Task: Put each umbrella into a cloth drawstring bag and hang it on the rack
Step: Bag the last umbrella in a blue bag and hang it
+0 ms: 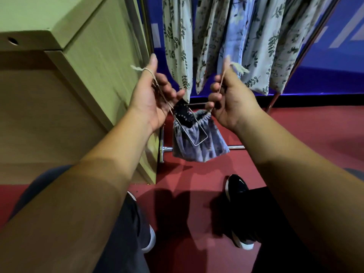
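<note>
I'm cinching the bag [199, 142] over the umbrella [182, 113] just in front of the rack [236, 147], left hand [151, 95] and right hand [230, 99] each gripping a drawstring [221, 81], so next is probably lifting it to hang.

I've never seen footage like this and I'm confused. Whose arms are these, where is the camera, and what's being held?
No machine here: a person wears a camera on the head, looking down along both arms. The left hand and right hand each pinch an end of the drawstring, with a blue-grey cloth bag between them. A dark umbrella pokes out of its gathered mouth. Behind hang patterned bags on a metal rack; a wooden cabinet stands on the left, above a red floor.
</note>
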Available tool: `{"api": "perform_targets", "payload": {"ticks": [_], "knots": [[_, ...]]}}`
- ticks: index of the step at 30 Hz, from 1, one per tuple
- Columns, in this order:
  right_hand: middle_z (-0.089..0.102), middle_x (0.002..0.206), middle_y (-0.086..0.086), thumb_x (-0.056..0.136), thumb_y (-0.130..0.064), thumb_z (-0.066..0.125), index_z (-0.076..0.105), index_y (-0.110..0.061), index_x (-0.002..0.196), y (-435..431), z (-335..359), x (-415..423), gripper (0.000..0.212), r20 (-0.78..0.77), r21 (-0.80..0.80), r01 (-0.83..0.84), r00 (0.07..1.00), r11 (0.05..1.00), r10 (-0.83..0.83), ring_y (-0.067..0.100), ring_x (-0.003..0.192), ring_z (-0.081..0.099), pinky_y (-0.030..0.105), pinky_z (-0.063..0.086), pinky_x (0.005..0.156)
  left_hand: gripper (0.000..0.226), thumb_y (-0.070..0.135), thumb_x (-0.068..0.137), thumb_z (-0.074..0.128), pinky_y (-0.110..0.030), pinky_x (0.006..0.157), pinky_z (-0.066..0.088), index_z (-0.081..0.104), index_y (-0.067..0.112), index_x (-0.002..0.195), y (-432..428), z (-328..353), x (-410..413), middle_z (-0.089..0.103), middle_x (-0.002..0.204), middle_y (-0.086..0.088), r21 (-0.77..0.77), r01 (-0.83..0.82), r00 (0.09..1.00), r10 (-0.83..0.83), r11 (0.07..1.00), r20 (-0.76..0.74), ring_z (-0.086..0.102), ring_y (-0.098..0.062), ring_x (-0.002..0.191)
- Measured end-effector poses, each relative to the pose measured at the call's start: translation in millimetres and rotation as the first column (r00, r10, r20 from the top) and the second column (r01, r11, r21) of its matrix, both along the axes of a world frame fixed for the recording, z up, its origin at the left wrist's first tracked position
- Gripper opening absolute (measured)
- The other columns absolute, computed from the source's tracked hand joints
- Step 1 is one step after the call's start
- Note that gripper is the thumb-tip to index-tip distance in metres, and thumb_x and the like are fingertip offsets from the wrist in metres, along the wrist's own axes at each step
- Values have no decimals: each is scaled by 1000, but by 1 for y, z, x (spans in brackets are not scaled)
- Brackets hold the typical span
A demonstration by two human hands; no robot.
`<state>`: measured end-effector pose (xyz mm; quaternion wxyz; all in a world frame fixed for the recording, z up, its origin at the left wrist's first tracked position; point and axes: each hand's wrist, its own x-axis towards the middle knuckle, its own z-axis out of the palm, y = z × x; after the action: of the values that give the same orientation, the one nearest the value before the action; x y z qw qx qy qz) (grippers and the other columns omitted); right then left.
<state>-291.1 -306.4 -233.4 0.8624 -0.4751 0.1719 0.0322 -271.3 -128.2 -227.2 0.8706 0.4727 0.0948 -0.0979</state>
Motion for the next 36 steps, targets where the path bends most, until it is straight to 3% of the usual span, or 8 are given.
{"api": "perform_targets", "payload": {"ticks": [3, 6, 16, 22, 26, 30, 34, 36], "knots": [[35, 61, -7, 97, -80, 48, 39, -27, 64, -7, -1, 4, 63, -85, 27, 25, 996, 999, -22, 10, 47, 17, 24, 12, 44, 61, 61, 102, 56, -27, 54, 39, 48, 21, 57, 8, 1, 3, 31, 43, 4, 20, 30, 999, -30, 999, -14, 26, -14, 41], [27, 61, -7, 94, -77, 59, 31, -28, 60, -11, -5, 3, 66, -120, -46, 47, 991, 998, -53, 12, 50, 13, 28, 9, 46, 60, 60, 99, 62, -26, 48, 22, 51, 19, 57, 14, -5, 8, 23, 42, 4, 156, 73, 997, -73, 985, -3, 17, -14, 41], [32, 54, -4, 86, -55, 82, 42, -28, 68, -23, -12, -4, 52, -78, -366, 185, 971, 912, -228, 16, 45, 23, 23, 21, 48, 45, 48, 93, 76, -23, 47, 22, 65, 12, 68, 30, -14, 10, 28, 48, 3, 674, 34, 981, -155, 738, 120, 19, -14, 41], [39, 49, -3, 86, -56, 82, 48, -23, 64, -30, -5, -2, 53, -22, -455, 237, 961, 858, -277, 18, 39, 31, 23, 31, 44, 49, 58, 84, 78, -26, 48, 33, 72, 15, 61, 31, -18, 12, 37, 47, 0, 789, -20, 976, -159, 614, 149, 30, -16, 39], [43, 53, 0, 90, -60, 77, 49, -22, 64, -30, -5, 1, 54, 42, -470, 189, 981, 862, -192, 20, 43, 39, 33, 47, 50, 46, 54, 89, 78, -25, 48, 31, 71, 14, 68, 28, -16, 11, 36, 53, -3, 700, 28, 979, -160, 713, 125, 28, -16, 43], [76, 78, -1, 94, -56, 75, 78, -22, 72, -32, -15, 4, 41, 135, -575, 52, 990, 816, 32, 9, 75, 68, 37, 54, 94, 35, 47, 91, 81, -40, 69, 56, 69, 15, 83, 19, -15, 13, 58, 66, -6, 519, 89, 974, -184, 850, 134, 54, -17, 56], [62, 68, 1, 100, -41, 74, 82, -13, 82, -19, -26, 0, 34, 135, -455, -100, 975, 885, 179, 17, 63, 49, 36, 44, 73, 43, 58, 77, 89, -41, 75, 59, 61, 26, 71, 8, -13, 13, 45, 60, 1, 564, 12, 992, -80, 826, 95, 45, -16, 54], [69, 74, 2, 101, -41, 73, 82, -13, 86, -13, -28, 1, 33, 143, -534, -114, 964, 838, 223, 20, 70, 52, 36, 46, 76, 45, 57, 77, 90, -42, 74, 57, 64, 22, 63, 3, -12, 13, 60, 60, -3, 576, 22, 989, -102, 817, 106, 56, -22, 55]]}}
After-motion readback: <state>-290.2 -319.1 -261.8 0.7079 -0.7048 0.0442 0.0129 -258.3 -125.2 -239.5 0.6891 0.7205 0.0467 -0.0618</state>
